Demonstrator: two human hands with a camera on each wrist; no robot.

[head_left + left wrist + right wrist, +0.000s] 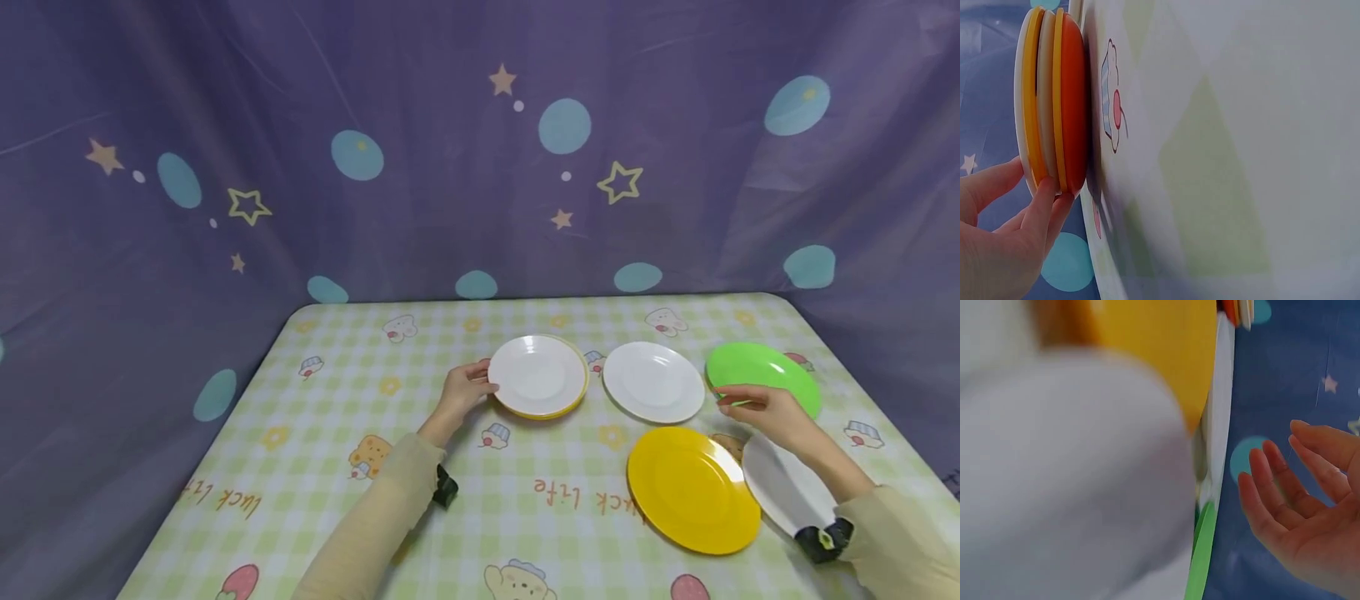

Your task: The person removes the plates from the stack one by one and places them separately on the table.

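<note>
A stack of plates (pixel 538 377) stands in the middle of the table, a white one on top with a yellow rim showing below it. Side-on in the left wrist view, the stacked plates (pixel 1073 106) alternate white and yellow above an orange-red one at the bottom. My left hand (pixel 467 390) grips the near-left edge, thumb at the top plate's rim and fingers against the lower rims. My right hand (pixel 765 410) hangs above the table with loosely bent fingers and nothing in them. It overlaps the near edge of a green plate (pixel 761 367) in the head view.
Right of the stack lies a white plate (pixel 652 382). A yellow plate (pixel 693 492) sits nearer, and another white plate (pixel 787 483) lies partly hidden under my right forearm. The checked tablecloth (pixel 315 433) reaches back to a purple curtain (pixel 420 225) with stars.
</note>
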